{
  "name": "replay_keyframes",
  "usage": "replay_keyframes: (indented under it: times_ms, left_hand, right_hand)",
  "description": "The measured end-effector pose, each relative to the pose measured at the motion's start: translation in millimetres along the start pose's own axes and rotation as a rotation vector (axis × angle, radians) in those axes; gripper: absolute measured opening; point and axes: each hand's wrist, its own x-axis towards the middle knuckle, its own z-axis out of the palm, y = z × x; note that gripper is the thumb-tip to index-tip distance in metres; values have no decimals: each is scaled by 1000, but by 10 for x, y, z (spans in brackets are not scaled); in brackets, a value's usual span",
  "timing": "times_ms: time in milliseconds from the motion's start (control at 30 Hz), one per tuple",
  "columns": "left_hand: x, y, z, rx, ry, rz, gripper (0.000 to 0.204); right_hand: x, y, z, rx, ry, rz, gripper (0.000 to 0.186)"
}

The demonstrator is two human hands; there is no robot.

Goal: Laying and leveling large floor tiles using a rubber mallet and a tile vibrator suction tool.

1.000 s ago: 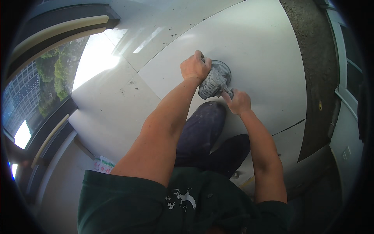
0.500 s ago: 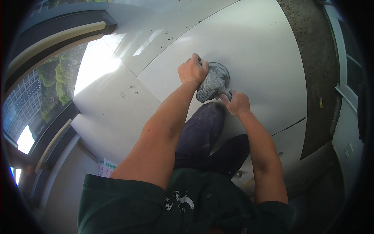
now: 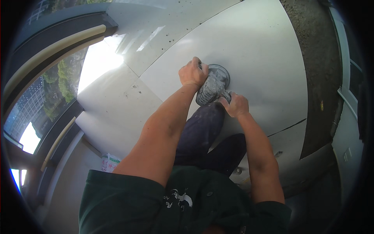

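A dusty grey tile vibrator (image 3: 212, 86) with a round suction pad stands on a large pale floor tile (image 3: 261, 50). Its ribbed body points back toward my knees. My left hand (image 3: 193, 73) is closed round a handle on its left side, most of which the fingers hide. On the near right, my right hand (image 3: 237, 105) grips another, short handle, its thumb along it. The pad's rim lies against the tile's face; whether it is sucked fast, I cannot tell. My dark trouser knee (image 3: 212, 111) is right behind the tool.
A dark gap (image 3: 290, 124) runs between tiles at the right. Rough bare screed (image 3: 317, 78) borders the tile's right edge, with a small yellow object (image 3: 321, 105) on it. Windows with a pale rail (image 3: 58, 48) are at the left. A printed plastic bag (image 3: 110, 162) lies beside my left arm.
The view has shifted slightly. Both hands keep their hold on the tile vibrator, which stays at nearly the same spot on the tile.
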Motion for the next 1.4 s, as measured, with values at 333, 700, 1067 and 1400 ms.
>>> replay_keyframes:
  times_ms: [333,700,1067,1400]
  left_hand:
    - [23,-28,25,-18,1,32,25]
    - [11,-50,31,-23,3,73,25]
    - [12,-43,5,-25,-22,59,27]
    - [10,-29,-3,-24,-26,59,27]
  right_hand:
    - [-7,-13,-4,1,9,-15,74]
    - [7,-6,-20,-2,-19,-3,74]
    - [35,0,-10,11,1,-21,73]
    - [19,38,41,35,29,-38,73]
